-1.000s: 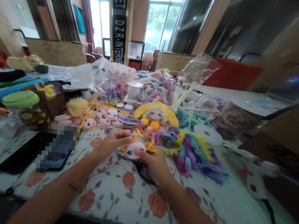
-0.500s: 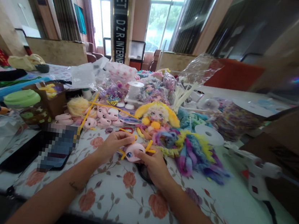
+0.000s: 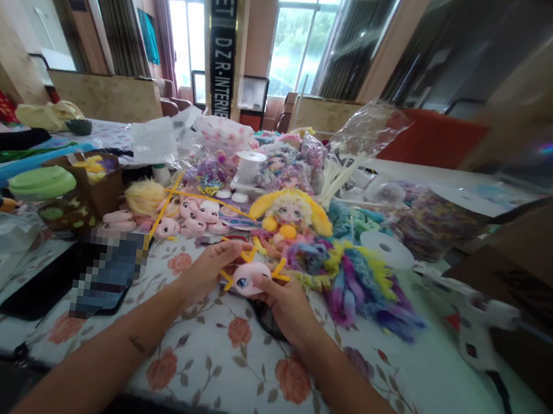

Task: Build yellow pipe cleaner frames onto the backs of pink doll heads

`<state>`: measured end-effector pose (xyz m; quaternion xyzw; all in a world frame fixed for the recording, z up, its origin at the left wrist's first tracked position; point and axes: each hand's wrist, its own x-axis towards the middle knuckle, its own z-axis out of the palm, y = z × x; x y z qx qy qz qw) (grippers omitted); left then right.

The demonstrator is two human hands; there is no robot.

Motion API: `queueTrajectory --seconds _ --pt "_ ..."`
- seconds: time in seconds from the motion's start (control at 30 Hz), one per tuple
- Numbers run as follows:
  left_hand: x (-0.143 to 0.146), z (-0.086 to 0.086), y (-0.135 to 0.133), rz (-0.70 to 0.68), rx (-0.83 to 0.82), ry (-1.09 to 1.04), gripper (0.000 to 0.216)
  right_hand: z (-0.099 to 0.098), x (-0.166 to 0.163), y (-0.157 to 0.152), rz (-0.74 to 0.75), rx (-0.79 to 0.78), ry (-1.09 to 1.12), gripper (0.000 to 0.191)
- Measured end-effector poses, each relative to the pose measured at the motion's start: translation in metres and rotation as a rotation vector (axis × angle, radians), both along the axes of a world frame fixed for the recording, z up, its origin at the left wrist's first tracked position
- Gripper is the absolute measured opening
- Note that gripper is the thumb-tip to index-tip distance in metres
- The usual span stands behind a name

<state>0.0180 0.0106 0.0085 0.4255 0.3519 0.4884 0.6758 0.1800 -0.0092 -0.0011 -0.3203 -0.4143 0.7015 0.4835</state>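
Note:
Both my hands meet over the flowered tablecloth (image 3: pixel 237 363) near the table's middle. My left hand (image 3: pixel 208 267) pinches a yellow pipe cleaner (image 3: pixel 238 261) that bends around a pink doll head (image 3: pixel 248 278). My right hand (image 3: pixel 282 302) grips the doll head from the right and below, fingers curled round it. Black scissors (image 3: pixel 263 318) lie on the cloth just under my right hand, mostly hidden.
Several loose pink doll heads (image 3: pixel 190 213) and a finished yellow-haired doll (image 3: pixel 290 214) lie beyond my hands, with multicoloured yarn hair (image 3: pixel 358 284) to the right. A white glue gun (image 3: pixel 469 318) lies far right. A phone (image 3: pixel 107 273) lies at left. Bags and spools crowd the back.
The doll head and both hands stay in the same spot. My left fingers have shifted the yellow pipe cleaner slightly around the top of the head.

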Motion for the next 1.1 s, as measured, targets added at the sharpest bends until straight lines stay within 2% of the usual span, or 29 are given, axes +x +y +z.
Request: queueTrajectory --seconds 0.07,0.13,0.27,0.43,0.53,0.6,0.67,0.73,0.77,0.83,0.9,0.93,1.0,1.1 --pt "0.0 0.0 0.0 -0.06 0.014 -0.028 0.045 0.002 0.001 0.002 -0.094 -0.01 0.042 0.036" --pt "0.001 -0.003 0.0 -0.078 0.035 0.019 0.038 0.002 0.003 0.004 -0.171 -0.026 0.084 0.043" --pt "0.0 -0.009 0.002 0.027 0.097 0.161 0.021 0.0 0.006 0.008 -0.191 -0.061 0.099 0.048" --pt "-0.002 -0.006 -0.001 0.125 0.29 0.28 0.014 -0.003 0.005 0.009 -0.192 -0.026 0.059 0.034" --pt "0.001 -0.006 -0.002 0.167 0.296 0.284 0.015 -0.002 0.005 0.007 -0.206 0.011 -0.003 0.034" --pt "0.003 -0.006 -0.001 0.186 0.264 0.235 0.025 0.0 0.006 0.005 -0.273 0.065 -0.117 0.04" --pt "0.006 -0.007 0.0 0.235 0.213 0.146 0.042 0.003 0.008 0.002 -0.386 0.18 -0.303 0.04" --pt "0.007 -0.007 0.001 0.215 0.124 0.023 0.047 0.005 0.011 0.001 -0.497 0.389 -0.496 0.03" --pt "0.007 -0.007 0.0 0.141 0.061 -0.051 0.044 0.005 0.012 0.0 -0.532 0.524 -0.565 0.023" --pt "0.008 -0.007 -0.002 -0.114 -0.079 -0.198 0.037 0.004 0.012 0.002 -0.543 0.803 -0.632 0.015" --pt "0.009 -0.007 -0.005 -0.336 -0.167 -0.316 0.035 0.0 0.011 0.006 -0.49 1.027 -0.641 0.02" --pt "0.01 -0.007 -0.007 -0.382 -0.176 -0.357 0.034 -0.002 0.01 0.008 -0.465 1.101 -0.641 0.023" --pt "0.012 -0.009 -0.01 -0.383 -0.155 -0.41 0.029 -0.005 0.008 0.011 -0.437 1.182 -0.656 0.024" --pt "0.014 -0.01 -0.01 -0.338 -0.138 -0.468 0.026 -0.008 0.007 0.012 -0.421 1.192 -0.719 0.024"
